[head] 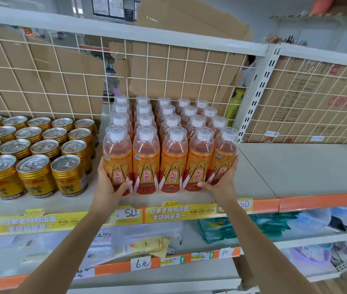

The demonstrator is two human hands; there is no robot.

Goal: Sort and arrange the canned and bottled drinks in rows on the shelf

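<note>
Several orange-labelled bottles (173, 158) with clear caps stand in tight rows at the middle of the shelf (274, 166). My left hand (110, 183) cups the left end of the front row, fingers along the side of the leftmost bottle (117, 160) and thumb across its front. My right hand (223, 181) cups the right end the same way, around the rightmost bottle (224, 158). To the left, several gold cans (34, 153) with silver tops stand in rows on the same shelf.
A white wire grid (168, 66) backed with cardboard closes the rear of the shelf. A yellow-green bottle (235, 107) stands behind the grid near the upright post (257, 92). Bare shelf surface lies right of the bottles. Lower shelves hold packets and bags (253, 225).
</note>
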